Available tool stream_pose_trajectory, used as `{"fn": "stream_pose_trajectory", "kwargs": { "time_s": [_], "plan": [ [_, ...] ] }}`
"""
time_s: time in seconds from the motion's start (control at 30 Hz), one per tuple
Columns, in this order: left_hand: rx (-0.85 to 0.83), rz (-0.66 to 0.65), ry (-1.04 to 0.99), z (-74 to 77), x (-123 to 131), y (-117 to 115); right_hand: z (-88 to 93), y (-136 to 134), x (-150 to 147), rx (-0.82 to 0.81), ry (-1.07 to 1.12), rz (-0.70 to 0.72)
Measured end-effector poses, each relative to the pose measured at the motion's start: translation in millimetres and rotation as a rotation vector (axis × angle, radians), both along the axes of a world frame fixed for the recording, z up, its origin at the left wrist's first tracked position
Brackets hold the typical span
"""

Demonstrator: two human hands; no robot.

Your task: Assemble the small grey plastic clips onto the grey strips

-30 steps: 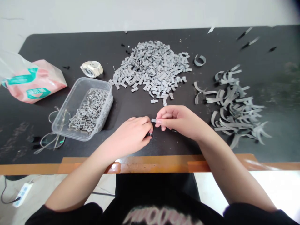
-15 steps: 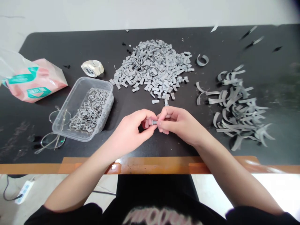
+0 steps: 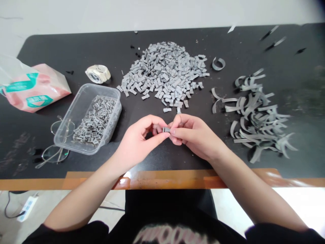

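Note:
A small grey strap piece with what looks like a metal buckle (image 3: 166, 129) is between my fingertips above the table's front half. My right hand (image 3: 194, 135) pinches its right end between thumb and forefinger. The thumb and fingers of my left hand (image 3: 138, 139) close on its left end, and the fingertips partly cover it. Just beyond my hands lies a large heap of small grey strap pieces (image 3: 167, 73). A clear plastic tub (image 3: 73, 101), holding many small metal buckles (image 3: 95, 123), stands to the left of my left hand.
Loose curved grey strips (image 3: 254, 118) lie at the right, with a single curled strip (image 3: 218, 64) nearer the heap. A white watch (image 3: 98, 74), a pink tissue pack (image 3: 40, 88) and eyeglasses (image 3: 56, 154) are at the left. The black table (image 3: 177, 162) has a wooden front edge.
My left fingers have shifted slightly on the piece, and more of its metal end now shows between the hands. My right hand keeps its pinch. The whole view has moved a little.

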State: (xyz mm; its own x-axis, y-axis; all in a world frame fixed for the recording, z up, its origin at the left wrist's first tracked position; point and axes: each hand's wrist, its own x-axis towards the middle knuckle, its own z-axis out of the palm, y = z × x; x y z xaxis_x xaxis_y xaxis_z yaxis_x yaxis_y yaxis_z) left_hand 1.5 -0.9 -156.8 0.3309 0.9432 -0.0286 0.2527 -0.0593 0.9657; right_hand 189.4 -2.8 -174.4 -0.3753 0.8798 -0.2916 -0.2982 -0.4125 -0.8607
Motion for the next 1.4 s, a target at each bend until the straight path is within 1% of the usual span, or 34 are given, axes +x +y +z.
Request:
{"fn": "stream_pose_trajectory", "kwargs": {
  "time_s": [0.1, 0.2, 0.27, 0.37, 0.5, 0.6, 0.67, 0.77, 0.83, 0.9, 1.03, 1.17, 1.3, 1.4],
  "plan": [
    [0.235, -0.045, 0.216, -2.2, -0.6, -2.3, 0.7, -0.5, 0.3, 0.108, -0.244, -0.039],
    [0.388, -0.113, 0.383, -5.6, -1.0, -2.0, 2.9, -1.7, -0.3, 0.190, -0.449, -0.051],
    [0.455, -0.151, 0.481, -8.8, -1.4, -0.8, 4.3, -2.7, -0.7, 0.256, -0.564, -0.041],
    [0.538, -0.226, 0.611, -14.8, -1.9, 0.6, 4.9, -3.6, -1.6, 0.347, -0.714, 0.021],
    [0.623, -0.295, 0.731, -20.8, -1.2, 0.1, 0.4, -3.4, -3.4, 0.425, -0.820, 0.071],
    [0.607, -0.311, 0.771, -20.9, -0.7, -0.3, -4.4, -1.6, -3.7, 0.400, -0.771, 0.077],
    [0.552, -0.289, 0.751, -19.0, -0.9, 0.0, -5.6, 0.6, -2.5, 0.308, -0.674, 0.057],
    [0.448, -0.201, 0.670, -15.0, -1.9, 0.0, -3.1, 4.2, 0.9, 0.119, -0.471, -0.012],
    [0.410, -0.154, 0.628, -13.2, -2.4, -1.0, -0.2, 5.6, 2.4, 0.051, -0.362, -0.037],
    [0.392, -0.143, 0.607, -12.2, -2.3, -2.6, 1.4, 5.5, 1.9, 0.048, -0.317, -0.026],
    [0.365, -0.155, 0.585, -11.1, -0.4, -4.5, -0.8, 3.4, -0.9, 0.101, -0.335, -0.041],
    [0.333, -0.109, 0.589, -8.5, 0.8, -2.8, -0.8, 5.1, 4.0, 0.128, -0.325, -0.016],
    [0.311, -0.068, 0.544, -5.4, 0.9, -2.1, 2.8, 6.8, 8.5, 0.176, -0.386, -0.039],
    [0.259, -0.078, 0.483, -3.2, 1.5, -3.5, 4.1, 5.5, 8.2, 0.180, -0.312, 0.004]
  ]
}}
